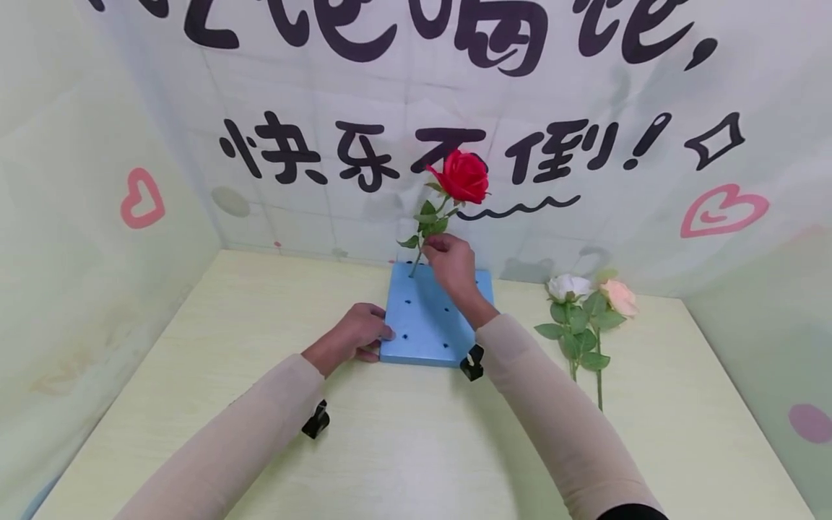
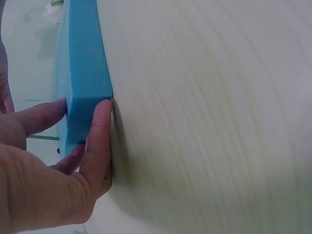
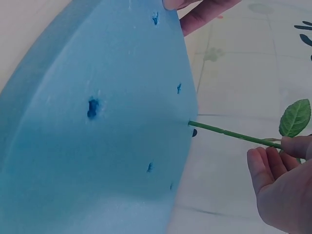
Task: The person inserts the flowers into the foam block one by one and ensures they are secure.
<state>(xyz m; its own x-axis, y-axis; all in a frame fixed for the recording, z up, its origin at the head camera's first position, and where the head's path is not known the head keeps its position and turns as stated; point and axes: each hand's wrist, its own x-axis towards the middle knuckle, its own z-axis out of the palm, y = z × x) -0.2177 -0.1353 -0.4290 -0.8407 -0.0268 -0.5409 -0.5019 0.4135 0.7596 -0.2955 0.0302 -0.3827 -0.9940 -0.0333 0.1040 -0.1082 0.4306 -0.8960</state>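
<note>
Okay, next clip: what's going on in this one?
A person's right hand pinches the stem of a red rose, its lower end in a hole near the far edge of a blue block. The left hand grips the block by its near left corner. White and peach roses lie on the table, to the right.

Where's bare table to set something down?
Bare table: left hand to left wall; between the sleeves, in front of the blue board; peach rose to right wall. Crowded: the board, left hand at its edge, right hand holding the red rose.
</note>
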